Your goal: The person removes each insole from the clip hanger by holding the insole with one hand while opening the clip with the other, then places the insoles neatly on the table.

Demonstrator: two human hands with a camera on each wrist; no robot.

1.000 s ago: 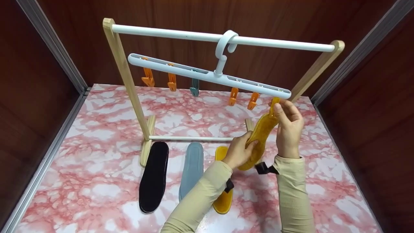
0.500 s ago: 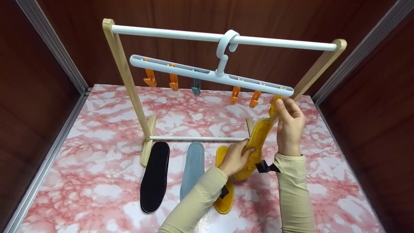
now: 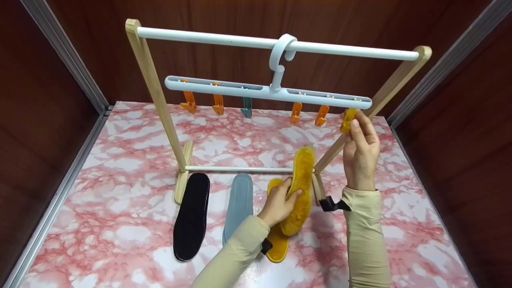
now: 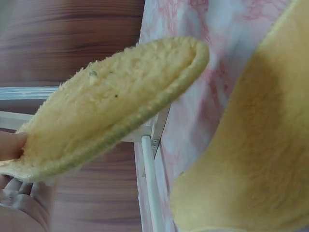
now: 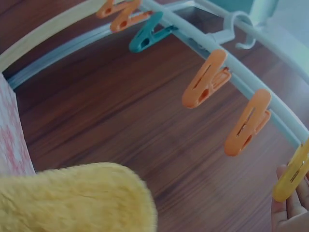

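Observation:
My left hand [image 3: 276, 206] grips a fuzzy yellow insole [image 3: 301, 200] near its middle, thumb on the fleecy face. The insole is tilted, its upper end away from the clips. Beneath it a second yellow insole [image 3: 278, 249] lies on the table, partly hidden. At the right end of the pale blue hanger [image 3: 260, 93], my right hand [image 3: 362, 154] pinches a yellow clip [image 3: 349, 119] between thumb and fingers. In the right wrist view, fingers lie behind this yellow clip [image 5: 292, 176], with no insole in it. The fleecy face fills much of the held insole [image 4: 120, 89] in the left wrist view.
The hanger hooks over the white top bar [image 3: 208, 38] of a wooden-sided rack [image 3: 154, 92]. Several orange clips [image 3: 296, 113] and a teal clip [image 3: 247, 107] hang from it. A black insole [image 3: 192, 218] and a grey-blue insole [image 3: 240, 204] lie left on the marbled table [image 3: 100, 200].
The held yellow insole has come away from the yellow clip, moving down and left with my left hand. The hanger's right end has risen to nearly level, my right hand staying at the clip.

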